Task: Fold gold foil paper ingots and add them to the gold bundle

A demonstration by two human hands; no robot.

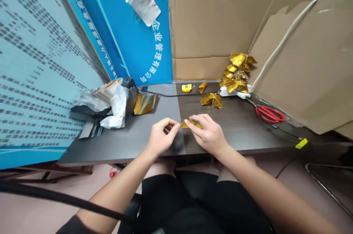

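Observation:
A narrow strip of gold foil paper (183,124) lies low over the table between my two hands. My left hand (163,133) pinches its left end between thumb and fingertips. Over the right part of the strip, the fingers of my right hand (206,131) are closed on it, hiding much of it. Beyond my right hand sits a pleated gold paper bundle (211,100), tied at its middle. A small folded gold piece (202,87) and a yellow tape measure (186,87) lie behind.
Tied gold bundles (235,74) are piled at the back right, by a white power strip (226,92). Red-handled scissors (269,114) lie at right. Gold sheets (145,103) and crumpled plastic bags (117,105) are at left. Cardboard (215,24) and blue panels (132,50) enclose the table (121,146).

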